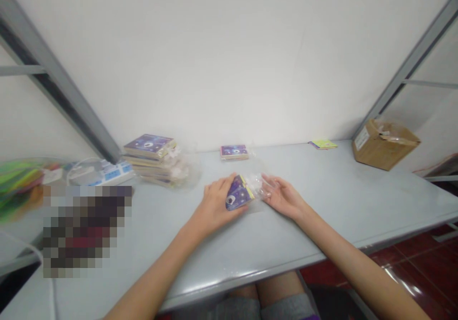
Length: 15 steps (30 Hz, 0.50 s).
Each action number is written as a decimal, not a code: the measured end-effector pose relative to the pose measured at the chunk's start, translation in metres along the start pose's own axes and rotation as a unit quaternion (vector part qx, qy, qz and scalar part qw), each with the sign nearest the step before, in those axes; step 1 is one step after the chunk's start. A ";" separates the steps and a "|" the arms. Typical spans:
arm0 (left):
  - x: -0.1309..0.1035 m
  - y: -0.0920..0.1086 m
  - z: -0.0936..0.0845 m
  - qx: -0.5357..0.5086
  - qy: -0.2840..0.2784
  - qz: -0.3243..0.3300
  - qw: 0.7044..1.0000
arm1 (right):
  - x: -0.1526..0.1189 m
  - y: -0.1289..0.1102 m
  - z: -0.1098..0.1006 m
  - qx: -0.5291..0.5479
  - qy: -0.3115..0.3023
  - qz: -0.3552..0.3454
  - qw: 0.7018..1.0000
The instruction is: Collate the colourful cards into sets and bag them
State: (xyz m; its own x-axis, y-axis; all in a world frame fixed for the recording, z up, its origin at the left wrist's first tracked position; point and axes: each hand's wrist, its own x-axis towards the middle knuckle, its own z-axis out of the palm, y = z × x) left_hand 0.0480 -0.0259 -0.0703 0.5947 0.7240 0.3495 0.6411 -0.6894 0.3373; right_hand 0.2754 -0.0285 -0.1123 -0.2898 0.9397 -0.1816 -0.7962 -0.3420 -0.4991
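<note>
A small purple pack of cards or booklets (239, 193) with a starry print and yellow edge sits in a clear plastic bag (256, 186). My left hand (217, 203) is closed around the pack from the left, fingers over its far side and thumb along its near side. On the other side, my right hand (282, 197) has its fingers curled at the loose end of the bag, palm turned partly up. The film's exact contact with those fingertips is hard to make out. Both hands are just above the table (286, 243).
Similar bagged packs are piled in a stack (150, 160) at the left; one pack (234, 152) lies near the wall. A yellow-green packet (323, 144) and a cardboard box (384, 144) are at the right. A power strip (116, 172) and a pixelated dark object (88, 232) lie left.
</note>
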 end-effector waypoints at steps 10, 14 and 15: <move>-0.001 0.004 0.004 0.020 -0.005 0.029 0.999 | -0.014 0.030 0.028 -0.141 -0.061 -0.041 0.987; -0.001 0.007 0.006 0.040 -0.002 0.047 0.998 | -0.016 0.038 0.035 -0.175 -0.069 -0.076 0.979; -0.001 0.008 0.006 0.043 -0.003 0.049 0.998 | -0.016 0.040 0.035 -0.182 -0.061 -0.081 0.978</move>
State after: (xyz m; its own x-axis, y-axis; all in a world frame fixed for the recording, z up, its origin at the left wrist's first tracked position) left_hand 0.0548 -0.0320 -0.0733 0.6594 0.6528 0.3729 0.6185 -0.7530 0.2246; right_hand 0.2297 -0.0573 -0.0994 -0.2549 0.9668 0.0167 -0.6021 -0.1452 -0.7851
